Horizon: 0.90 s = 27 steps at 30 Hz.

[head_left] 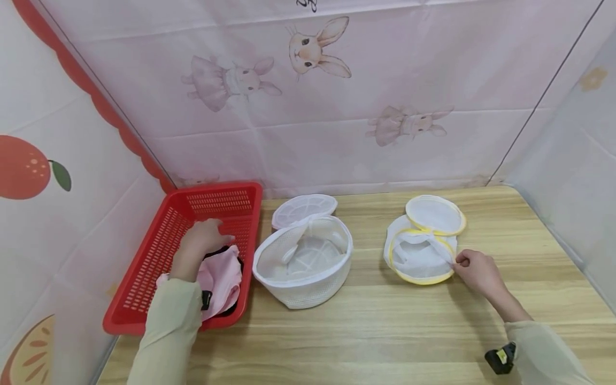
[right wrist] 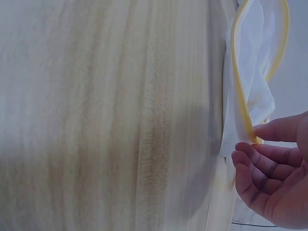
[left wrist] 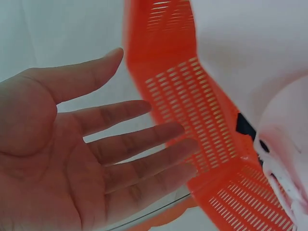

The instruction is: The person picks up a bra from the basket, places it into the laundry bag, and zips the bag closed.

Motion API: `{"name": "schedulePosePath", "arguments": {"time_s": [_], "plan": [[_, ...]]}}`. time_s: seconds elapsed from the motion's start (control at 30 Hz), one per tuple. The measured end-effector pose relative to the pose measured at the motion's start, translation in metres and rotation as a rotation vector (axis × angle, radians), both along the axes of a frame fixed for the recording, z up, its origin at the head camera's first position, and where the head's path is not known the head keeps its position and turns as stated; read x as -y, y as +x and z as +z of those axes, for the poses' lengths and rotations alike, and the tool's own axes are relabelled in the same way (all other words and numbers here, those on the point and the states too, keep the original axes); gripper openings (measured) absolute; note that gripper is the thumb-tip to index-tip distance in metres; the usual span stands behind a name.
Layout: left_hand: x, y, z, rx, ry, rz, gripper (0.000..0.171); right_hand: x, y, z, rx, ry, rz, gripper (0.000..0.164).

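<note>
My left hand (head_left: 204,240) is over the red plastic basket (head_left: 214,184), above pink cloth (head_left: 223,275) and some black cloth lying inside. In the left wrist view the left hand (left wrist: 96,159) has its fingers spread and straight, with nothing between them. My right hand (head_left: 478,272) pinches the yellow rim of a white mesh laundry bag (head_left: 418,262), whose round lid is flipped back. Thumb and fingers of the right hand (right wrist: 274,168) meet on that yellow edging in the right wrist view. A cream mesh laundry bag (head_left: 308,286) stands open between the hands.
Everything stands on a wood-grain table (head_left: 337,342). The cream bag's round lid (head_left: 308,208) leans back toward a rabbit-print wall covering (head_left: 298,139). The basket's right side stands close beside the cream bag. More printed covering (head_left: 58,240) rises at the left.
</note>
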<state>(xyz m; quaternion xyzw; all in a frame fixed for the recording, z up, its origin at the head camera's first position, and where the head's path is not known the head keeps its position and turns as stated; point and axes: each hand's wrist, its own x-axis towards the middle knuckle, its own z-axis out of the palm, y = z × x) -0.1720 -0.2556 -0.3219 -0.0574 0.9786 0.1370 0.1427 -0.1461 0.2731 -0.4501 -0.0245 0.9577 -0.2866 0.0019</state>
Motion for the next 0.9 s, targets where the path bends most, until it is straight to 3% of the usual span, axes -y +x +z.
{"name": "schedulePosePath", "arguments": {"time_s": [0.5,0.9], "plan": [[-0.018,-0.020,-0.023,0.162,-0.142,0.044,0.025,0.000,0.000,0.001,0.005,0.004,-0.002,0.014],[-0.030,-0.017,-0.033,0.190,-0.214,0.039,0.020,0.000,0.001,0.001,0.000,0.000,-0.001,0.013]]}}
